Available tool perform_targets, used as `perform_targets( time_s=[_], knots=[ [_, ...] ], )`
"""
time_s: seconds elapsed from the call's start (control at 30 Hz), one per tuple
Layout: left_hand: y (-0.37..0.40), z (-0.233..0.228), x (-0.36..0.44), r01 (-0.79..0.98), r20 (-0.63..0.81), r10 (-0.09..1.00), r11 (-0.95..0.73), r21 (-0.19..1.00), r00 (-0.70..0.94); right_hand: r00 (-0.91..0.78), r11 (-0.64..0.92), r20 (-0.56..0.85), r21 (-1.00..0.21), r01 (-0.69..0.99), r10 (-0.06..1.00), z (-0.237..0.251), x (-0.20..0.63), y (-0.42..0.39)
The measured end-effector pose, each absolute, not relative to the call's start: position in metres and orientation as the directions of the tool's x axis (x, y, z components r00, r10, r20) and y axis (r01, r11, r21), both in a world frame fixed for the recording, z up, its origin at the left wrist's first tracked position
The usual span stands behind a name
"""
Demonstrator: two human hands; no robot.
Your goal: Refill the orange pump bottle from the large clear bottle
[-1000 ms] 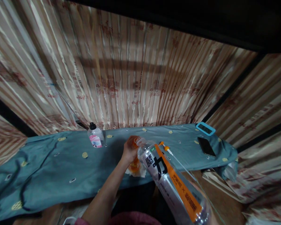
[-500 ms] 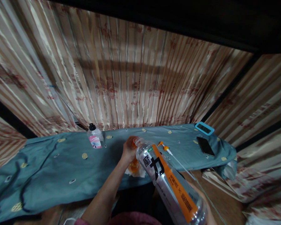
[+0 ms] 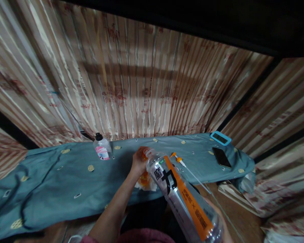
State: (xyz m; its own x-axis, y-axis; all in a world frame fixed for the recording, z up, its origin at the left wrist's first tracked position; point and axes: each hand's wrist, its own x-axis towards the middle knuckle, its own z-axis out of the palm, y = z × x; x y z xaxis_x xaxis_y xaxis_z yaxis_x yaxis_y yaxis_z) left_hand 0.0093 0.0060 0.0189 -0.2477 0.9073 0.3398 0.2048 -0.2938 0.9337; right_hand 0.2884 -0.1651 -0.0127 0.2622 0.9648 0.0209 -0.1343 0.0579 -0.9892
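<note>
Left hand: your left hand (image 3: 139, 162) wraps an orange cup (image 3: 145, 175) at the table's near edge, fingers curled around its side, steadying it so it cannot tip or slide.
Right hand: your right hand (image 3: 221, 222) sits at 4 o'clock, low in view; it grips the base of the big bottle (image 3: 182, 195), but the fingers are mostly hidden behind it, so you cannot tell how they lie.
Bottle: clear, with an orange band, tilted mouth-down toward 11 o'clock, its open neck just above the cup, which looks like a pouring angle.
Cup: it stands on a white tissue (image 3: 149, 185), likely there to catch drips.
Table: the cloth (image 3: 66, 179) is blue-green with small yellow marks.
Around: a small bottle (image 3: 101, 148) with a black cap stands at 10 o'clock from the cup, well apart; a thin orange-tipped tube (image 3: 182, 163) lies at 2 o'clock; a phone (image 3: 222, 157) and a blue-framed device (image 3: 220, 138) rest farther toward 2 o'clock.
</note>
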Motion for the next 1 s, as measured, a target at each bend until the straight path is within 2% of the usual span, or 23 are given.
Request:
perform_targets(
  time_s=[0.27, 0.5, 0.77, 1.0],
  knots=[
    [0.007, 0.019, 0.009, 0.197, 0.313, 0.916, -0.268, 0.943, -0.252, 0.032, -0.042, -0.047, -0.989, -0.139, 0.998, -0.009, 0.302, -0.135],
    [0.008, 0.017, 0.01, 0.182, 0.328, 0.906, -0.286, 0.941, -0.268, 0.047, -0.032, -0.041, -0.983, -0.182, 0.998, -0.02, 0.306, -0.141],
    [0.007, 0.017, 0.009, 0.176, 0.317, 0.912, -0.278, 0.944, -0.26, -0.007, -0.124, -0.125, -0.974, -0.192, 0.992, -0.023, 0.309, -0.128],
    [0.01, 0.013, 0.011, 0.118, 0.347, 0.89, -0.327, 0.938, -0.296, 0.109, -0.035, -0.051, -0.989, -0.144, 0.993, -0.001, 0.293, -0.152]
  ],
)
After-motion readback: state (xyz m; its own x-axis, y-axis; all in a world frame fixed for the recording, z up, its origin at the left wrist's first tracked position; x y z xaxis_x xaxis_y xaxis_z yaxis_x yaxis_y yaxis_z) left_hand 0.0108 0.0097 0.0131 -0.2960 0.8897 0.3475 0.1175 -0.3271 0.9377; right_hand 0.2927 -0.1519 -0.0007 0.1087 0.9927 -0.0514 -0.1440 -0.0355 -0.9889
